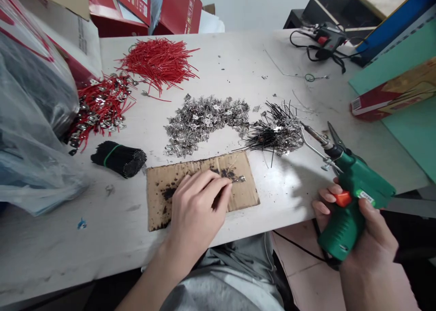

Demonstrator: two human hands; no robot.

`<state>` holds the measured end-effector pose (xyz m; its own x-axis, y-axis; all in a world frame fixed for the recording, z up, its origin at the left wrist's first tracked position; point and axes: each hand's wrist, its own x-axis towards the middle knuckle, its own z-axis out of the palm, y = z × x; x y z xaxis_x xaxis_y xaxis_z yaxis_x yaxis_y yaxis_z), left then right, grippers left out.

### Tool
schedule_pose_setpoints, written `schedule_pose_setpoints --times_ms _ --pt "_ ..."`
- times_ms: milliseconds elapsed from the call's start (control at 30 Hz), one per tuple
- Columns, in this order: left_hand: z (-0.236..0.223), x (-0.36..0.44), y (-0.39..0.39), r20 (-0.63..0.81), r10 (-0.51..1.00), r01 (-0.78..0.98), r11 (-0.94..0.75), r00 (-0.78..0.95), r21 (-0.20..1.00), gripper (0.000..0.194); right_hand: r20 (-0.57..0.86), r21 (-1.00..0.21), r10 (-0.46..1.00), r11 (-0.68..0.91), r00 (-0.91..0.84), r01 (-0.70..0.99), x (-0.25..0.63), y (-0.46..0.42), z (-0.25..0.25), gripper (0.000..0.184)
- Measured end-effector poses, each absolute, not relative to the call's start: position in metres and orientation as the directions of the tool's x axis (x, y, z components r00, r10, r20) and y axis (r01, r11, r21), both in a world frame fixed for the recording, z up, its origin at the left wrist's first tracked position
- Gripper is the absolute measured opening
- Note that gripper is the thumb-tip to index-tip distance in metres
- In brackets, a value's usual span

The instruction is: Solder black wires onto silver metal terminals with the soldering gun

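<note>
My left hand (197, 206) rests on a scorched piece of cardboard (245, 190), its fingertips pinched on a thin black wire with a small metal terminal (241, 179) at its end. My right hand (357, 229) grips a green soldering gun (354, 197) at the table's front right edge, a finger on its orange trigger. The gun's tip (306, 129) points toward a pile of black wires with terminals (275, 131). A heap of loose silver terminals (204, 120) lies behind the cardboard.
A bundle of black wires (119, 156) lies left of the cardboard. Red wires (158, 61) and red wires with terminals (98, 109) sit further left, beside a plastic bag (30, 120). A glue gun (327, 38) and boxes (391, 97) stand at the right.
</note>
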<state>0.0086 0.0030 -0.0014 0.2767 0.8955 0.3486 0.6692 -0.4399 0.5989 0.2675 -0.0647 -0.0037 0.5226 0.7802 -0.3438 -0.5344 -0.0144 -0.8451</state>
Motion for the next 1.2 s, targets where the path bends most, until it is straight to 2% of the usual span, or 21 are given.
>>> schedule_pose_setpoints --times_ms 167,433,900,1200 --pt "-0.002 0.009 0.003 0.359 0.892 0.672 -0.445 0.275 0.592 0.009 -0.329 -0.848 0.784 0.0 0.526 -0.53 0.267 -0.064 -0.006 0.044" --pt "-0.001 0.009 0.003 0.361 0.891 0.671 -0.447 0.276 0.591 0.01 -0.318 -0.84 0.798 0.012 0.511 -0.542 0.264 -0.062 0.0 0.038" --pt "-0.003 0.007 0.001 0.354 0.897 0.668 -0.436 0.265 0.603 0.008 -0.334 -0.868 0.764 -0.022 0.552 -0.495 0.264 -0.062 -0.003 0.046" --pt "-0.005 0.008 0.002 0.362 0.893 0.665 -0.443 0.267 0.601 0.008 -0.254 -0.87 0.804 0.053 0.537 -0.49 0.268 -0.064 -0.012 0.035"
